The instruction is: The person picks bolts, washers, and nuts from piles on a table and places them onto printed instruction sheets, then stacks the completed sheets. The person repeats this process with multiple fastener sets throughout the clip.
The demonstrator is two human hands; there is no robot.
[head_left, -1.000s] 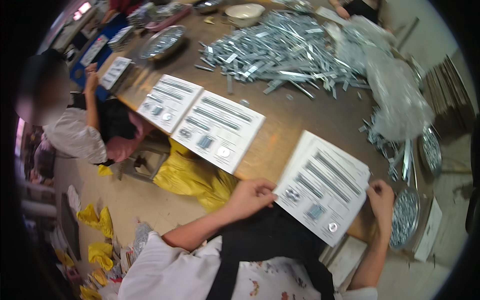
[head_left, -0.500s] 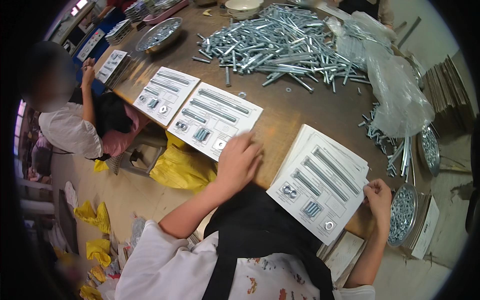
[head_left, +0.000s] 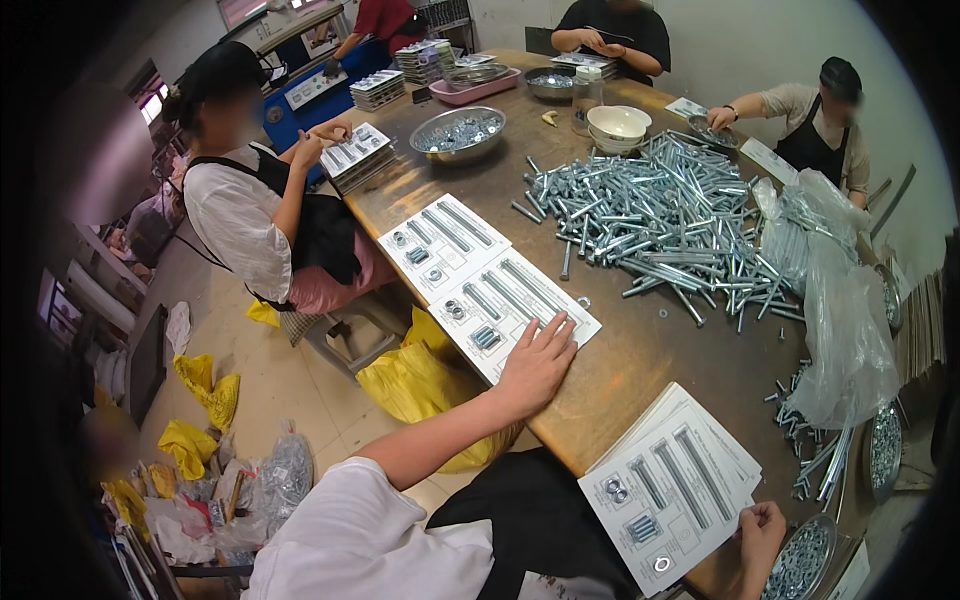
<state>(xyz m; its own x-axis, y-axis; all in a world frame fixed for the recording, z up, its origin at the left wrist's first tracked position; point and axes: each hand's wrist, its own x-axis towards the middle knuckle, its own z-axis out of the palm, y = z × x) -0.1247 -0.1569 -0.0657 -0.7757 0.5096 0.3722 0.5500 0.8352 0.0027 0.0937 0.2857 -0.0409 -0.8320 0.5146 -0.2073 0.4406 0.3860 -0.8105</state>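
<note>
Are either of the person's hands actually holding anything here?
The left hand lies flat on a packed card, gripping nothing. The right hand touches the near card stack's right edge; whether it grips is unclear.

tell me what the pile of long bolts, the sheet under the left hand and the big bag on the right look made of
Pile of long bolts: likely zinc-plated steel, going by the bright silvery, slightly bluish shine.
Sheet under the left hand: white printed card or paper, matte and flat, with small hardware on it.
Bag: thin clear plastic film, wrinkled, glossy and see-through.

Left hand [head_left: 537, 362] flat, fingers spread, arm stretched forward, right hand [head_left: 760, 530] curled, near body
</note>
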